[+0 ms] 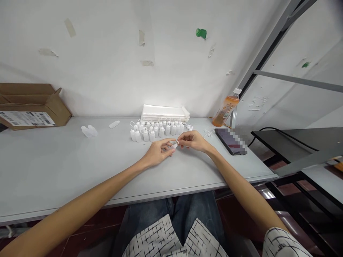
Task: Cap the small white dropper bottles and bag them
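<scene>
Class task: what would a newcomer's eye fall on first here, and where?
First, the cluster of small white bottles near the centre. Just in front, the left hand holds a single bottle, with the right hand at its top. Colour then draws the eye to the orange drink bottle at right.

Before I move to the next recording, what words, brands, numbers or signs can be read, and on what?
No text can be read for certain.
Cardboard box: white label with print and barcodes, too small.
Orange drink bottle: label print, too small and blurred.
Phone: screen partly pixelated, unreadable.
Patterned sleeve: small dark marks, possibly lettering, unreadable.
</scene>
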A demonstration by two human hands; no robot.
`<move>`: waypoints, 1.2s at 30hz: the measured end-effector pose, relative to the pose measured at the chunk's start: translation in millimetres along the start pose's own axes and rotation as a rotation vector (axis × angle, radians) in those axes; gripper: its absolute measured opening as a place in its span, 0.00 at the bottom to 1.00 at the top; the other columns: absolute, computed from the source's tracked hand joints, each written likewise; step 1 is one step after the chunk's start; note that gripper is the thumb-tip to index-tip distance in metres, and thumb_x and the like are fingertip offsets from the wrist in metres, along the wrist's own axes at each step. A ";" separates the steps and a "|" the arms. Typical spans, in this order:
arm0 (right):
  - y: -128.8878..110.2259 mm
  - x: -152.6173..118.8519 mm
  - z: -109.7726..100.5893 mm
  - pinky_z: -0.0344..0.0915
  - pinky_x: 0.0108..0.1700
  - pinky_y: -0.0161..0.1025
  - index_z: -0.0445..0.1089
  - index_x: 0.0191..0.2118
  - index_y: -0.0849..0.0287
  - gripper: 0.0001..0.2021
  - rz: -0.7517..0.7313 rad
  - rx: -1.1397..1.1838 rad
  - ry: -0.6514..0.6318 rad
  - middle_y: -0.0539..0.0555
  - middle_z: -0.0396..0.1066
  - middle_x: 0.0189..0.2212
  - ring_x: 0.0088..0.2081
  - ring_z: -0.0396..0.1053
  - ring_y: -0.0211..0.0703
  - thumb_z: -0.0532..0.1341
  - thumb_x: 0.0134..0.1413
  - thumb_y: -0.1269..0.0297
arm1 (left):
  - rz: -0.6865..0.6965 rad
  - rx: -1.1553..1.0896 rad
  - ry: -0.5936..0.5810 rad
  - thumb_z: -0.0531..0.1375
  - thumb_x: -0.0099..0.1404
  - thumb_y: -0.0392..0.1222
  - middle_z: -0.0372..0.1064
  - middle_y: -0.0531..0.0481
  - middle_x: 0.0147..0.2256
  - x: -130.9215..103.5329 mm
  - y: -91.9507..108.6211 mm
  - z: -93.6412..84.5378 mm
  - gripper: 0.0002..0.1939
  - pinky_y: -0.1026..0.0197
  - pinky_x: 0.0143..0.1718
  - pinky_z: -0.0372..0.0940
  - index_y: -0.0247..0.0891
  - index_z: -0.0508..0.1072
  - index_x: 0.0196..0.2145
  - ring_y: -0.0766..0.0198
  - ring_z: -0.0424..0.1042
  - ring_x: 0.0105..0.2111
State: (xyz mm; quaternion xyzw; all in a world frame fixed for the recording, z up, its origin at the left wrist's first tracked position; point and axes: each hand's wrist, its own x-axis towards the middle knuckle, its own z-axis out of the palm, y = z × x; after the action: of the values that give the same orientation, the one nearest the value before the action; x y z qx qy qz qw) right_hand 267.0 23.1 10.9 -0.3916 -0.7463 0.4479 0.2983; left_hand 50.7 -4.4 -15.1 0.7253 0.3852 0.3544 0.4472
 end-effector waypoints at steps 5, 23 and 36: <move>1.1 -0.3 -0.8 0.63 0.23 0.31 0.75 0.33 0.62 0.11 0.011 0.013 -0.064 0.52 0.73 0.24 0.27 0.72 0.39 0.65 0.51 0.58 | -0.030 -0.020 -0.024 0.62 0.61 0.48 0.72 0.42 0.41 0.0 0.4 -0.4 0.28 0.59 0.34 0.68 0.34 0.67 0.57 0.64 0.75 0.28; -5.1 -2.5 7.8 0.68 0.27 0.35 0.76 0.40 0.64 0.16 0.015 0.151 -0.107 0.57 0.76 0.30 0.29 0.74 0.42 0.67 0.50 0.56 | -0.056 -0.191 -0.036 0.56 0.65 0.55 0.68 0.49 0.31 -1.8 4.4 4.0 0.27 0.65 0.23 0.56 0.34 0.70 0.55 0.70 0.61 0.23; -2.8 -1.0 24.8 0.66 0.26 0.33 0.76 0.43 0.64 0.17 0.017 0.151 -0.140 0.57 0.76 0.30 0.28 0.73 0.40 0.65 0.53 0.57 | -0.006 0.019 -0.018 0.50 0.70 0.49 0.71 0.48 0.34 -5.8 3.2 2.0 0.21 0.62 0.32 0.61 0.40 0.70 0.54 0.62 0.68 0.34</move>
State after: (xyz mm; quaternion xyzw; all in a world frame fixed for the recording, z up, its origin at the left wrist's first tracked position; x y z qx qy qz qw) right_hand 246.9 10.7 2.9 -0.3421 -0.7261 0.5317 0.2703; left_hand 50.6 -11.2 -13.9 0.7316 0.3867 0.3426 0.4447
